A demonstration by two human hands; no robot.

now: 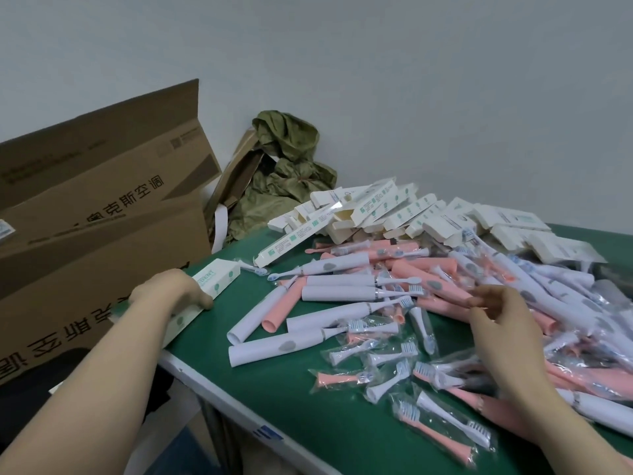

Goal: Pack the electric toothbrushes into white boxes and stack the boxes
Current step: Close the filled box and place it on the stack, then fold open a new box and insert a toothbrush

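Left hand (171,289) grips a closed white box (219,274) at the left edge of the green worktop (308,423), thumb on its near side. A second box (181,320) touches it, stacked or beside, unclear. Right hand (496,317), fingers loosely spread and holding nothing, reaches over the toothbrushes (342,286).

Likely best: square the box edges flush before release. Take one handle by its smooth barrel, avoiding the crinkly bagged brush heads (376,358).

Handles are matte cylinders, white or pink. Empty boxes (376,207) are thin card with open flaps.
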